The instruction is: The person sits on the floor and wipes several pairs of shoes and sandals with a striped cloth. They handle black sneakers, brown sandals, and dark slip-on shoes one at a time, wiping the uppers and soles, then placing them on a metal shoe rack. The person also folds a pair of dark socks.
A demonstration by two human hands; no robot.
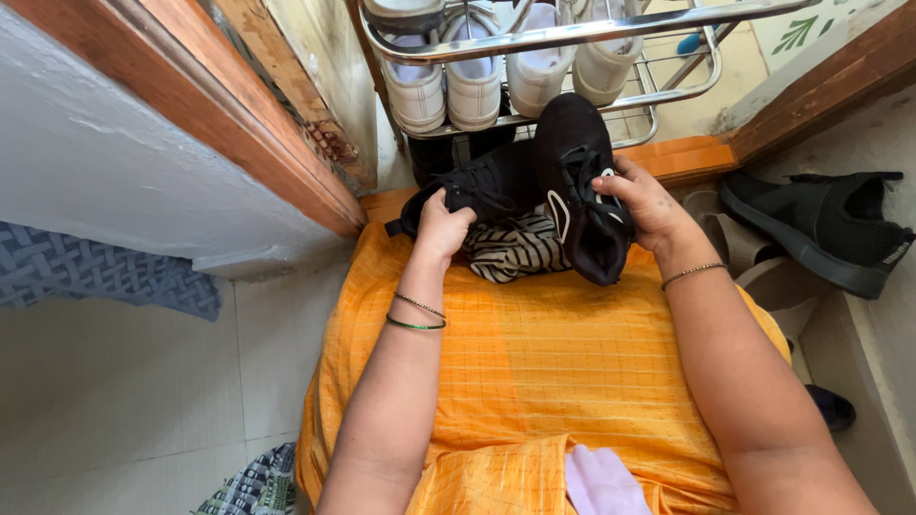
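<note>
Black mesh and laces fill the middle of what we see: two dark sneakers held over our lap, which is covered in orange checked cloth (534, 362). Our right hand (644, 205) is clenched around the upright black sneaker (577, 181), fingers wrapped over its laced top and collar, the toe pointing up toward the metal shoe rack (572, 38) and the heel opening hanging down at the far edge of the lap. Our left hand (444, 227) grasps the second black sneaker (482, 186), which lies more on its side, just left of the first and touching it; the grip seems to close on its heel end, though the fingers are partly hidden. A black-and-white striped cloth (515, 250) sits bunched beneath both shoes, between the hands. Thin bangles ring both wrists.

On the rack's lower shelf stand several white sneakers (448, 91), heels facing us. To the right, on the floor, another black shoe (821, 229) lies well apart. At the near edge of the lap rests a pale pink cloth (601, 482). A wooden door frame (210, 114) runs along the left.
</note>
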